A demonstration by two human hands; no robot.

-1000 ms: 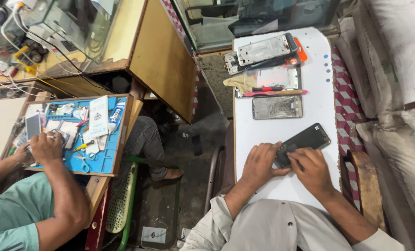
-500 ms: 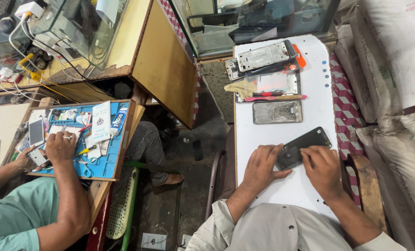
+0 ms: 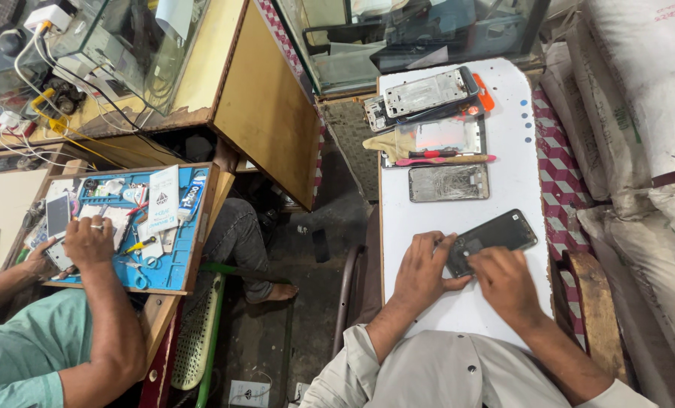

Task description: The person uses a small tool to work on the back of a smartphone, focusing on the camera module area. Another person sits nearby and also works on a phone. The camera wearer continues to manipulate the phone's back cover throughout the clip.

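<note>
On the near part of the white table (image 3: 518, 136), the dark phone (image 3: 496, 236) lies flat. The left hand (image 3: 422, 273) pins its near-left end, fingers curled; the right hand (image 3: 506, 281) presses fingertips beside it. Its casing looks closed, apparently unopened, unlike the stripped phone frames (image 3: 428, 94) farther away.

A phone repair shop: dismantled phones (image 3: 448, 182) on the white worktable (image 3: 515, 136), blue tool mat (image 3: 172, 249).
</note>
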